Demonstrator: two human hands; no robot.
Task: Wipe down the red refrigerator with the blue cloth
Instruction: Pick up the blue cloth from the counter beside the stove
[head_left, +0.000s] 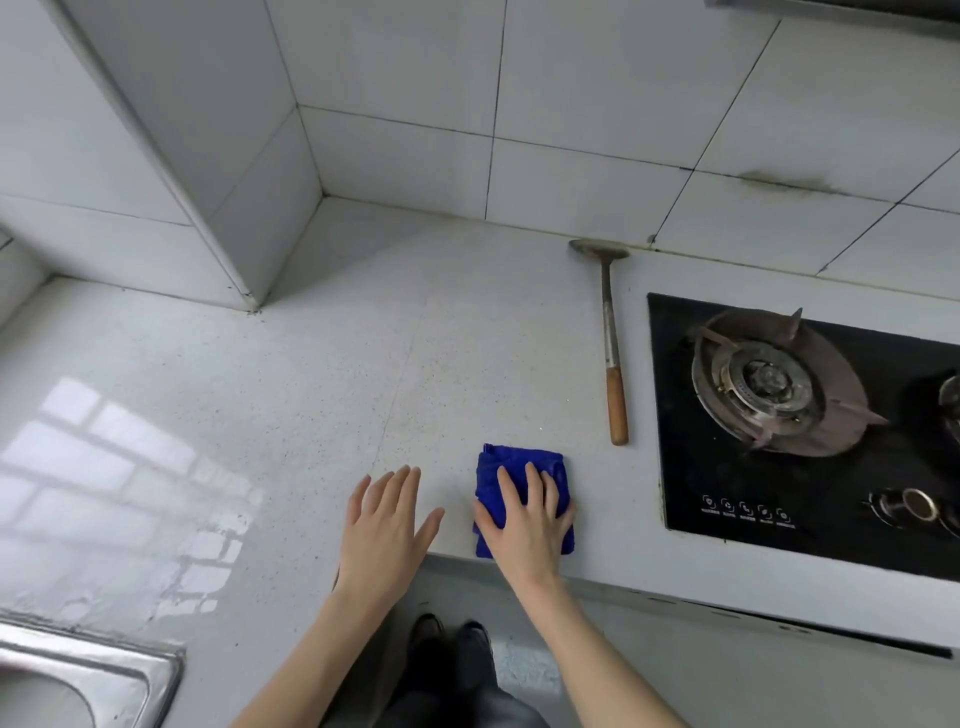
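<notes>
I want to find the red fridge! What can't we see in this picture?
- Red refrigerator: nowhere in the head view.
- Blue cloth: its middle is hidden under the right hand.
- Sink: cut off by the bottom-left corner.
- Stove: right side cut off; its button labels are too small to read.

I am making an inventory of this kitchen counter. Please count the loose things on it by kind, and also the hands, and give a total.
Blue cloth: 1
Spatula with wooden handle: 1
Hands: 2, the left hand flat on the counter and the right hand on the cloth
Total: 4
</notes>
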